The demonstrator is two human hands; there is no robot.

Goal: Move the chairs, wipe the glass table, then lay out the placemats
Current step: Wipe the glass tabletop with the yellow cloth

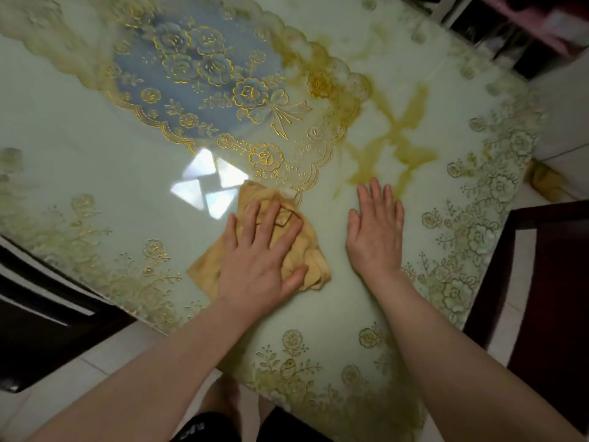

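The pale green glass table point(79, 148) with gold flower borders fills the view. My left hand point(259, 255) lies flat, fingers spread, pressing a crumpled yellow cloth point(314, 250) onto the glass near the front edge. My right hand point(376, 228) rests palm down on the bare glass just right of the cloth, holding nothing. A lace placemat point(204, 68) with a blue centre and gold roses lies on the table beyond the cloth; its near scalloped edge touches the cloth's far corner.
A dark wooden chair point(548, 282) stands at the table's right edge, and another dark chair point(41, 314) at the left front corner. A yellow object point(543, 178) lies on the tiled floor past the right edge. Dark shelving point(497, 30) is at the far right.
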